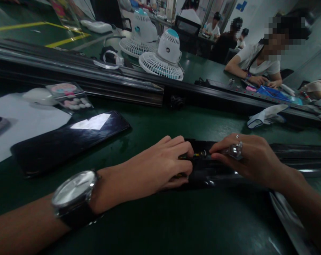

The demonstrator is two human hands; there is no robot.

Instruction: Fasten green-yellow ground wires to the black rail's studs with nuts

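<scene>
My left hand (173,163), a wristwatch on its wrist, is curled over a long glossy black part (216,179) lying on the green table. Yellow and dark bits of a small piece (195,155) show beside its fingertips; the rest is hidden under the hand. From the right, my right hand (250,156) closes thumb and forefinger on a small slim tool with a clear, shiny rounded end (233,151). Its thin tip points left at the small piece. I cannot tell whether the tip touches it.
A dark glossy panel (70,141) lies at left beside white paper (22,120) and a clear packet (70,95). Dark metal rails (109,83) cross behind, with two white fans (161,58) beyond. A white glove (266,116) lies at right. A co-worker (269,63) sits opposite.
</scene>
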